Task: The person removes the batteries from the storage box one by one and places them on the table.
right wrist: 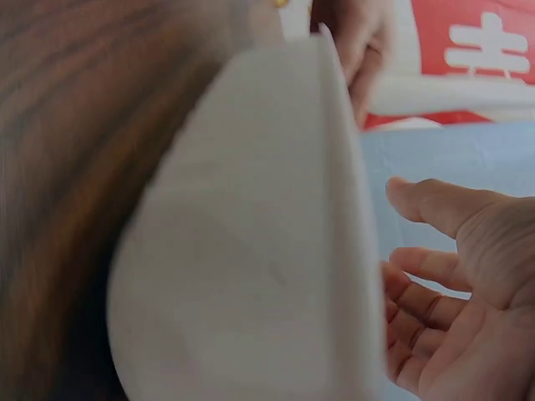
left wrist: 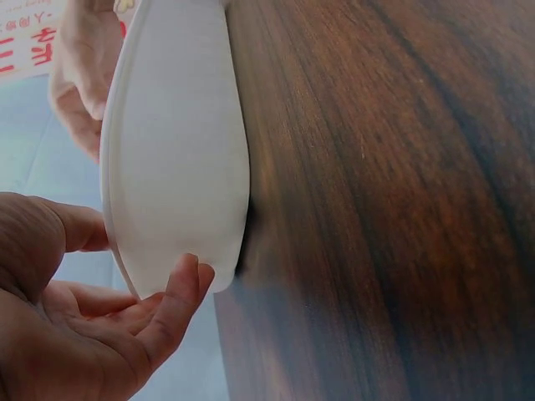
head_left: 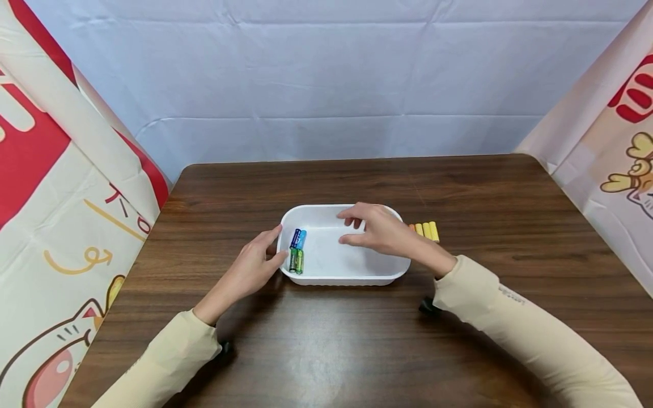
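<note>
A white plastic tray (head_left: 326, 280) stands on the table. My left hand (head_left: 252, 263) holds its left end, the thumb at the rim and the fingers against the outer wall (left wrist: 184, 150). Inside the tray's left end lie blue batteries (head_left: 298, 238) and green batteries (head_left: 296, 261), side by side in pairs. Above the tray's right half hovers my right hand (head_left: 380, 229), fingers loosely bent and thumb apart, with nothing between them. The right wrist view shows that hand (right wrist: 468, 292) beyond the tray's blurred outer wall.
Several yellow batteries (head_left: 427, 231) stand in a row on the table right of the tray, with an orange one (head_left: 412, 227) partly hidden by it. The brown wooden table (head_left: 326, 345) meets a pale cloth (head_left: 326, 79) behind; printed cloths hang at both sides.
</note>
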Tool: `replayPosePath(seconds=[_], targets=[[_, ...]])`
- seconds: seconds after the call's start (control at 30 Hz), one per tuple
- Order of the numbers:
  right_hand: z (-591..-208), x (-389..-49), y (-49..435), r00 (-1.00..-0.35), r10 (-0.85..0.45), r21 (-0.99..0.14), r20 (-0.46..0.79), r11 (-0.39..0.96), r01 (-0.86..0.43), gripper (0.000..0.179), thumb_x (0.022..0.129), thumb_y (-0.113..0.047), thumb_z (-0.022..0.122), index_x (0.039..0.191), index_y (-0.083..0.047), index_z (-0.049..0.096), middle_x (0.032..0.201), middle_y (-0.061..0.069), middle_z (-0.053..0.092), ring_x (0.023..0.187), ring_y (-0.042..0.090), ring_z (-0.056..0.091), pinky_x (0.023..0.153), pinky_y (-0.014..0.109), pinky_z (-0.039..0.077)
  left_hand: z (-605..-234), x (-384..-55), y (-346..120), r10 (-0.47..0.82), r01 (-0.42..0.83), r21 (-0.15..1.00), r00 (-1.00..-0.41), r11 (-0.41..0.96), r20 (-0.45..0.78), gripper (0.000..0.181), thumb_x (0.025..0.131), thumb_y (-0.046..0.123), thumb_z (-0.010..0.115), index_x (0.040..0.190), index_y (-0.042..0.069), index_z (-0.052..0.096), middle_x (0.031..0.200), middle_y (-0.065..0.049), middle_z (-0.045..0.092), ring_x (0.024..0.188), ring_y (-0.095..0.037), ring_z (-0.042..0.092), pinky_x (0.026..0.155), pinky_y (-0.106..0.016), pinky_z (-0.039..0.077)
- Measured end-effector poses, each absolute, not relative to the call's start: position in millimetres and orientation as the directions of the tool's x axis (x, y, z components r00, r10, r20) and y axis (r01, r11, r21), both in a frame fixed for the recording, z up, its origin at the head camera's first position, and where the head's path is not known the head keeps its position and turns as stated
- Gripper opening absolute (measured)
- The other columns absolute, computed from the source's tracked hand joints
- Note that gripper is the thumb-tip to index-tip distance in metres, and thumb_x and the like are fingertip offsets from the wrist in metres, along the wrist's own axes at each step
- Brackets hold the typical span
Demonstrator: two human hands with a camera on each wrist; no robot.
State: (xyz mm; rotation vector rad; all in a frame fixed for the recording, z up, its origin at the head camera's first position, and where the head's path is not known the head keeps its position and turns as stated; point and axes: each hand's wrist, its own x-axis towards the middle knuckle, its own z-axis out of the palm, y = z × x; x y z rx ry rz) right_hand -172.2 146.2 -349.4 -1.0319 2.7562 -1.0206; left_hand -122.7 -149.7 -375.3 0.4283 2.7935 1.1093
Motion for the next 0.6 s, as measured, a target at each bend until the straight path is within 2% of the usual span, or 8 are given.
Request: replayPosePath(seconds=[0.2, 0.4, 0.6], targets=[[-363.9, -171.0, 115.8, -0.765, -0.627, -0.594, 0.148, 0.562, -0.576, 0.046, 0.087, -0.021, 0.085, 0.122, 0.005, 0.072, 0.101, 0.013, 0.073, 0.091, 0.025, 0.065, 0.080, 0.034, 0.052, -375.5, -122.9, -149.3, 0.300, 0.229, 0.685, -0.954, 0.692, 0.016, 0.063, 0.101, 0.013, 0.065, 0.156, -0.005, 0.039, 0.151, -0.023, 0.050, 0.112, -0.033, 0.065, 0.093, -0.048, 0.053], [-371.3, -167.0, 89.3, -0.778, -0.628, -0.582, 0.028, 0.622, -0.523, 0.050, 0.084, -0.025, 0.088, 0.123, 0.002, 0.073, 0.102, 0.010, 0.074, 0.091, 0.021, 0.064, 0.082, 0.032, 0.052, -375.4, -122.1, -149.6, 0.303, 0.223, 0.691, -0.953, 0.688, 0.005, 0.063, 0.101, 0.013, 0.065, 0.156, -0.005, 0.039, 0.150, -0.024, 0.050, 0.113, -0.034, 0.065, 0.093, -0.048, 0.054], [-376.4, -164.6, 69.1, -0.770, -0.633, -0.553, -0.084, 0.672, -0.492, 0.048, 0.086, -0.028, 0.086, 0.124, -0.003, 0.073, 0.101, 0.006, 0.072, 0.086, 0.016, 0.060, 0.080, 0.031, 0.050, -375.4, -122.7, -149.4, 0.313, 0.248, 0.688, -0.949, 0.682, 0.031, 0.063, 0.101, 0.013, 0.065, 0.155, -0.006, 0.040, 0.149, -0.025, 0.051, 0.112, -0.034, 0.066, 0.092, -0.049, 0.054]])
